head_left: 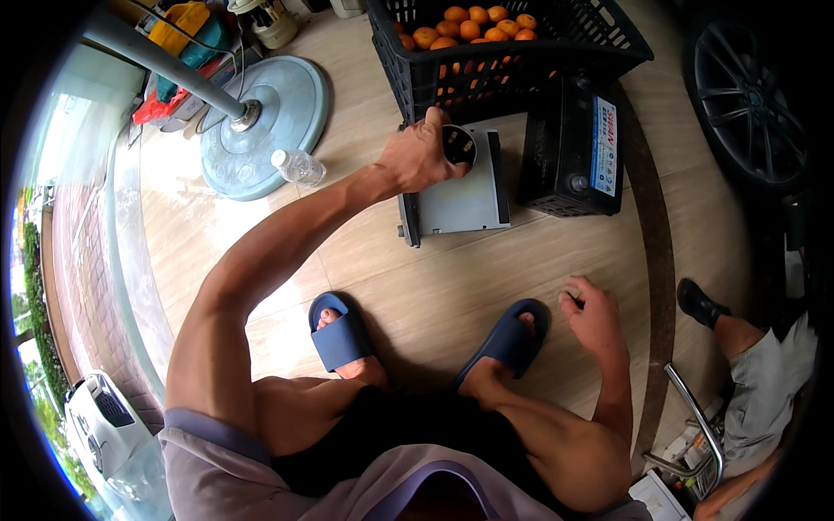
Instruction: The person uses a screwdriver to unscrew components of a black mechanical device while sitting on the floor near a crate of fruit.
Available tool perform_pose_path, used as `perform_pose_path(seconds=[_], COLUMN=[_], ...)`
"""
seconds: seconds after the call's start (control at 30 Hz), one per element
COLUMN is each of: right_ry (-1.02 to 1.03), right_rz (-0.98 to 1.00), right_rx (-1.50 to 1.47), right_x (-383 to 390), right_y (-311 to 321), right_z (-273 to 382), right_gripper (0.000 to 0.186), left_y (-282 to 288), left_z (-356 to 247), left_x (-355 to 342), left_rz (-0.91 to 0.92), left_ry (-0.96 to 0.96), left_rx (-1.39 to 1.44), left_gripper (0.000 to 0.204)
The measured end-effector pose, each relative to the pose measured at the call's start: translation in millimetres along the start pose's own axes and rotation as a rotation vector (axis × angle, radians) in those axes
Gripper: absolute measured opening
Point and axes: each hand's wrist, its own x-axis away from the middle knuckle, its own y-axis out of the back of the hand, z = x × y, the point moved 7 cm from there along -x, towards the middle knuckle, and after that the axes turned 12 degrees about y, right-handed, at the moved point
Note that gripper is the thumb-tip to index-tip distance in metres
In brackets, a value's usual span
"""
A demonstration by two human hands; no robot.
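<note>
Fingers of the left hand (420, 156) wrap a small dark round object (459, 144) above the grey flat device (460, 195) on the tiled floor (452, 286), just before the black crate (512, 65) of oranges (473, 26). The right hand (593, 314) (curled, contents hidden) hangs near the blue slipper (511, 339).

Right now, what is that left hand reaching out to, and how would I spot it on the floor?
Start at the black crate of oranges at the top. Just below it a flat grey scale lies on the tiled floor, left of a black boxy battery. The left hand holds a small dark round thing at the scale's top edge; the scale alone is pale and flat.
</note>
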Motion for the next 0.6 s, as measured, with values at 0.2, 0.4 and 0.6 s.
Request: perform_pose_path(seconds=[0.2, 0.4, 0.6], right_ry=[0.306, 0.453, 0.661], right_rz=[-0.368, -0.641, -0.812], right_rx=[-0.342, -0.451, -0.3], right_x=[-15.2, -17.1, -0.4], right_y=[65.2, 108.4, 117.8], right_z=[67.8, 108.8, 138.5], right_gripper=[0.028, 0.03, 0.032], left_y=[20.7, 61.7, 104.9], left_z=[-25.0, -79.1, -97.1], left_x=[30.5, 55.8, 73.0], left_rz=[0.123, 0.096, -0.027], left_ry=[-0.051, -0.244, -0.292], left_rx=[0.521, 0.768, 0.877], left_gripper=[0.092, 0.087, 0.079])
